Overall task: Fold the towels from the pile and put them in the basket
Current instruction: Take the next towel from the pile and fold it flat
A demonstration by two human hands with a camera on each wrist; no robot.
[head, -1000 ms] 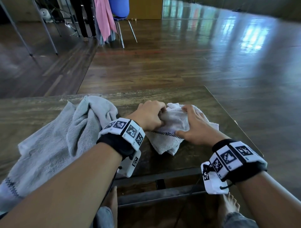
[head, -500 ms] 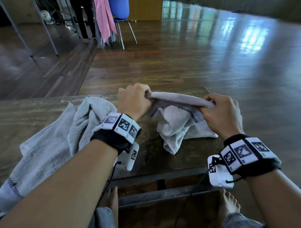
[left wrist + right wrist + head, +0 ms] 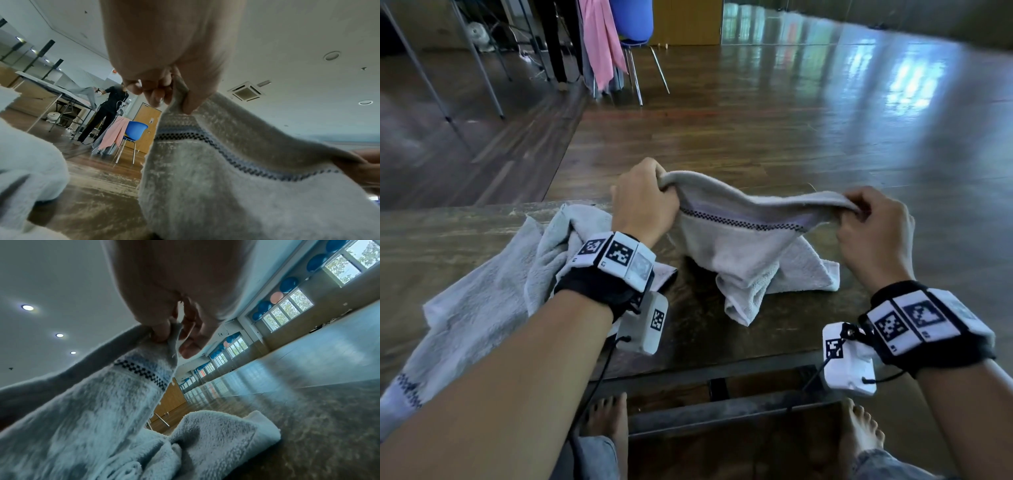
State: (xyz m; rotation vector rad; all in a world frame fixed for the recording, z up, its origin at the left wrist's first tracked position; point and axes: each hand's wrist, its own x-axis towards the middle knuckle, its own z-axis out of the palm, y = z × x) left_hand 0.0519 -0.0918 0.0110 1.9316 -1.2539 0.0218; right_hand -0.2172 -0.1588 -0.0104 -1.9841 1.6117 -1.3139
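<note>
A small white towel with a dark checkered stripe hangs between my two hands above the wooden table. My left hand grips its left top corner, and my right hand pinches its right top corner. The upper edge sags a little between them, and the lower part still lies crumpled on the table. In the left wrist view my fingers curl round the towel corner. In the right wrist view thumb and fingers pinch the towel edge. No basket is in view.
A larger grey towel lies rumpled on the table to the left, under my left forearm. The table's right edge is near my right hand. A blue chair draped with pink cloth stands far off. Another person stands by a distant table.
Both hands have lifted the small towel off the table and moved apart, stretching its top edge out between them; a second ago they pressed on it as a crumpled heap.
</note>
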